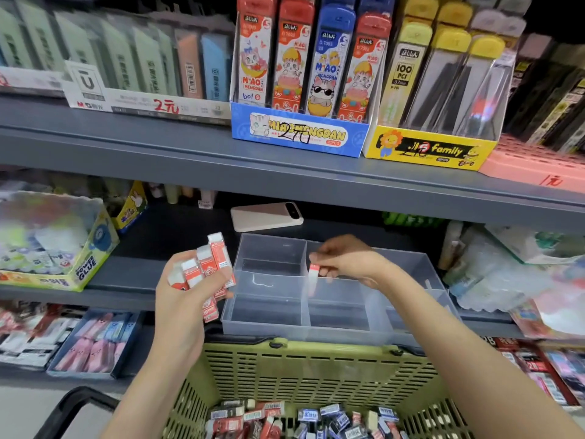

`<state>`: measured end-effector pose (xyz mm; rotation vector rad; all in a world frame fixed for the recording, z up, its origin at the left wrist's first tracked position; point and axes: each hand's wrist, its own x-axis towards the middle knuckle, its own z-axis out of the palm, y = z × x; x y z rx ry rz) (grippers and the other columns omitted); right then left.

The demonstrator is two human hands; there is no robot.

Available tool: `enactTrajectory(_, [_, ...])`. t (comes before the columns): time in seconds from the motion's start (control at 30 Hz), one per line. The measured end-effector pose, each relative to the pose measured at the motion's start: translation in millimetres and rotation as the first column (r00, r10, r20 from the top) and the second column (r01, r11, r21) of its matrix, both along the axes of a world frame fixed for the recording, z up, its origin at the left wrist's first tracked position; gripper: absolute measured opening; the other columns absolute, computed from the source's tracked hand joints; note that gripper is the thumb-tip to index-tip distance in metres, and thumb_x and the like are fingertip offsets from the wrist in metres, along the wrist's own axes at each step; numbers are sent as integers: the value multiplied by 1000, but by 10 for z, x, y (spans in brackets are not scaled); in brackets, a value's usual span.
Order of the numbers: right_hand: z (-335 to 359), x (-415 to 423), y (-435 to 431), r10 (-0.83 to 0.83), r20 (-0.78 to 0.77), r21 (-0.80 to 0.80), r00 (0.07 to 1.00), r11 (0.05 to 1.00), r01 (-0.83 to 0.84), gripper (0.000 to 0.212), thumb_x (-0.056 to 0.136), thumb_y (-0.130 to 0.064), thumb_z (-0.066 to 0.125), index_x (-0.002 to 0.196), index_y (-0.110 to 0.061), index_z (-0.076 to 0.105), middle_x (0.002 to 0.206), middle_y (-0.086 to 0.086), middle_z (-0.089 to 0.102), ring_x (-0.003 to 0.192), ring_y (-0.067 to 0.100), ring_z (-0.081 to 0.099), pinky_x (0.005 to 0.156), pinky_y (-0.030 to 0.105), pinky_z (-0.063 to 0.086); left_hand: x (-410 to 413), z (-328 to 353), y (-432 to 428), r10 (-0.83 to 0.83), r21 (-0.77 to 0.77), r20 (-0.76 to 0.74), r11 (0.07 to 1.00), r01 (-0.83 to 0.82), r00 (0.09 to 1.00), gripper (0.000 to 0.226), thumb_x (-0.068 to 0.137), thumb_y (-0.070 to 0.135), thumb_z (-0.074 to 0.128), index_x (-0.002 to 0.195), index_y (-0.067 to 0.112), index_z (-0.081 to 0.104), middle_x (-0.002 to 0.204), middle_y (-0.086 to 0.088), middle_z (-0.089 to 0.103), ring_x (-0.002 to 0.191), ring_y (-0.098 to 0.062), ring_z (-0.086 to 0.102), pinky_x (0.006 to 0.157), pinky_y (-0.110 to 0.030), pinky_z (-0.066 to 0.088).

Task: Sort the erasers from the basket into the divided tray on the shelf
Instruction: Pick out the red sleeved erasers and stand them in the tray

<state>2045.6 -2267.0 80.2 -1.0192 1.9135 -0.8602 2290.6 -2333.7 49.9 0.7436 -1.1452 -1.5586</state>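
My left hand (183, 293) grips a bundle of several red-and-white erasers (209, 267), held up just left of the clear divided tray (269, 324) on the middle shelf. My right hand (345, 259) pinches a single red-and-white eraser (313, 274) by its top end, hanging upright over the tray's middle compartments. The compartments that show hold nothing. Below, the green basket (304, 365) holds several red and blue erasers (300, 419) in its bottom.
A white phone (266, 217) lies on the shelf behind the tray. A glue display box (63, 245) stands to the left and plastic-wrapped packs (506, 274) to the right. The upper shelf carries boxes of pencil leads (304, 74). The basket's black handle (76, 403) is at lower left.
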Motion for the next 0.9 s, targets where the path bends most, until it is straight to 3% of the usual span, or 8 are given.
enactTrajectory(0.1, [-84,36,-38,-124,-118,-22,985,992,122,18,85,-23,68,79,-6,65,61,7,63,48,10,55,63,24,49,14,4,0,-14,11,-15,1000,14,1000,32,69,7,72,81,37,67,77,9,70,71,-7,69,56,-21,55])
enactTrajectory(0.2, [-118,83,-58,-144,-245,-17,959,989,144,19,82,-27,71,74,-10,65,73,12,70,66,18,66,77,29,51,16,-15,-8,-17,29,-24,999,18,1000,34,73,2,71,85,34,66,77,8,71,71,-8,69,55,-22,55])
enactTrajectory(0.33, [-73,81,-118,84,-475,261,876,964,48,26,85,-26,65,102,-7,72,109,9,69,102,24,63,89,26,47,23,-21,-4,-32,27,-18,999,32,999,30,64,14,73,83,38,67,79,12,71,74,-6,69,58,-22,56])
enactTrajectory(0.5, [-33,70,-102,95,-389,357,916,933,55,39,86,-32,64,114,-5,65,118,11,64,107,25,60,96,34,49,28,-10,-4,-36,4,-8,999,36,999,31,62,17,73,84,37,67,79,11,70,74,-6,69,58,-21,56])
enactTrajectory(0.6, [78,86,-21,82,-325,343,942,938,36,33,89,-32,61,101,-2,67,102,9,65,97,26,60,87,30,48,17,33,28,-45,-24,3,999,45,999,32,62,16,74,86,35,66,79,10,70,73,-7,68,58,-22,56])
enactTrajectory(0.7, [205,205,83,26,-450,111,893,993,27,29,93,-27,54,90,-3,71,90,9,70,85,25,64,77,30,50,-27,93,77,-106,-47,38,993,108,994,36,61,14,78,89,33,65,80,8,70,73,-10,68,57,-22,55])
enactTrajectory(0.8, [354,512,277,-39,-23,-309,999,951,30,16,90,-26,61,84,-16,72,74,-2,71,63,5,60,59,19,48,-95,179,127,-172,-79,126,980,183,977,39,59,12,80,89,32,65,81,5,70,73,-13,68,56,-24,55])
enactTrajectory(0.9, [392,786,377,113,133,-366,985,929,-57,5,86,-24,66,88,-25,70,71,-9,68,61,-1,57,53,19,47,-146,290,155,-299,-129,179,937,324,937,34,55,19,81,84,31,67,78,2,70,68,-15,67,54,-26,54])
